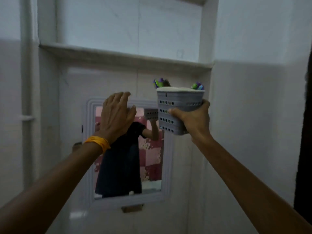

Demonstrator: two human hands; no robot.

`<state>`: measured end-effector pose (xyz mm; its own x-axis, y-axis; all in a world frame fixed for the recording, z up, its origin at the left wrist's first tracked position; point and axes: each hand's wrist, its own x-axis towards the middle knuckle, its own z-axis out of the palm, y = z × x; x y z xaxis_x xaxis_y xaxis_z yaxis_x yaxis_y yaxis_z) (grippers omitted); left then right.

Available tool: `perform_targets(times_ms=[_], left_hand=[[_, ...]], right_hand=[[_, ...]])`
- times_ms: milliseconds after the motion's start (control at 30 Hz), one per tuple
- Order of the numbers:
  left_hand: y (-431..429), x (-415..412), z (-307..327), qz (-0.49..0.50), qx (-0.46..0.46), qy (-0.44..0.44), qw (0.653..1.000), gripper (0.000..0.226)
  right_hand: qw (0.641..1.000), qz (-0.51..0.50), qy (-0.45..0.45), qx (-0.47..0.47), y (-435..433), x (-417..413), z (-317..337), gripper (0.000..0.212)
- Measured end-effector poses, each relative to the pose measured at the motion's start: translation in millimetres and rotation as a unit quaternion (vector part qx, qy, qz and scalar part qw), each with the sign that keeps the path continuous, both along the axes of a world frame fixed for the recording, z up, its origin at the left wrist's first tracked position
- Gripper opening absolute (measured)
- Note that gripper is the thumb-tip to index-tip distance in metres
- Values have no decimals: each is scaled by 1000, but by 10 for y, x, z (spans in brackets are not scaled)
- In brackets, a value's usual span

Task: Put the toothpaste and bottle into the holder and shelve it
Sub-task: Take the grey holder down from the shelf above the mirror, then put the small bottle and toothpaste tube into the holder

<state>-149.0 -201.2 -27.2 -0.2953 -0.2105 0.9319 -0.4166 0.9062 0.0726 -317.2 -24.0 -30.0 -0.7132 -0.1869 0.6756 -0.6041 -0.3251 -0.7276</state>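
Gripped by the right hand (194, 119), perforated grey plastic holder (177, 107); left hand (116, 115) open, empty.

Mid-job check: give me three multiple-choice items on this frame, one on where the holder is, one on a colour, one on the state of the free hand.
1. Where is the grey holder?
A. Standing on the shelf
B. Held up below the shelf, right of the mirror
C. Hanging from the mirror frame

2. What colour is the wristband on the left wrist?
A. Orange-yellow
B. Blue
C. White

3. What is the left hand doing?
A. Gripping the holder's rim
B. Holding a bottle
C. Raised and open, holding nothing

Answers:
1 B: the right hand grips the holder's lower side, and its rim is still under the shelf edge.
2 A: the band shows orange-yellow against the arm.
3 C: its fingers are spread in front of the mirror, apart from the holder.
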Motion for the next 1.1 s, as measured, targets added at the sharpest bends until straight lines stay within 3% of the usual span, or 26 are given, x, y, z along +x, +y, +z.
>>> perform_targets(times_ms=[267, 633, 900, 1100], left_hand=[[-89, 302, -2073, 1, 139, -95, 986, 49], [150, 647, -4039, 40, 339, -251, 906, 43], [106, 913, -4975, 85, 430, -400, 805, 46], [9, 1050, -5310, 121, 407, -473, 772, 37]], right_hand=[[995, 6, -52, 84, 58, -44, -2117, 106], [962, -22, -180, 203, 242, 233, -4301, 117], [949, 10, -197, 247, 269, 371, -5132, 121], [939, 33, -232, 253, 243, 465, -5470, 121]])
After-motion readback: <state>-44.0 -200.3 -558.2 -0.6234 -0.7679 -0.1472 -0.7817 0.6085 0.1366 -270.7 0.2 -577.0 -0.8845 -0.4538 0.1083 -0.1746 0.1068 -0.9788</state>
